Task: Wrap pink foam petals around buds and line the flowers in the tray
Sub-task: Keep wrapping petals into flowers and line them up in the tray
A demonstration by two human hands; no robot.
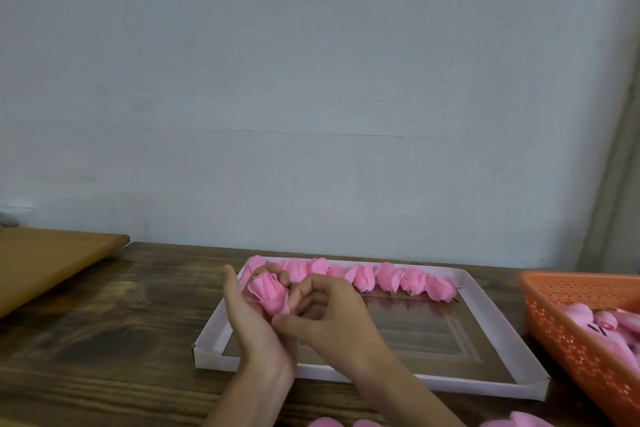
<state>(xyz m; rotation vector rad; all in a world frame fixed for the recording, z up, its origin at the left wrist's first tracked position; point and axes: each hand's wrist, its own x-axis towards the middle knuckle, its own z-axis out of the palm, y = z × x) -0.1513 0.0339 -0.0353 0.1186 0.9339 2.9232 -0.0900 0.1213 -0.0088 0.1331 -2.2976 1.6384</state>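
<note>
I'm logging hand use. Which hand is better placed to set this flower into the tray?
Left, probably. The left hand cups the flower over the left end of the tray, just in front of the finished row. The right hand only pinches its lower edge.

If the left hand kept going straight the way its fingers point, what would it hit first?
Probably the left end of the flower row at the tray's far side: the left hand, holding a flower, points that way. Height is unclear, so it might pass over them.
</note>
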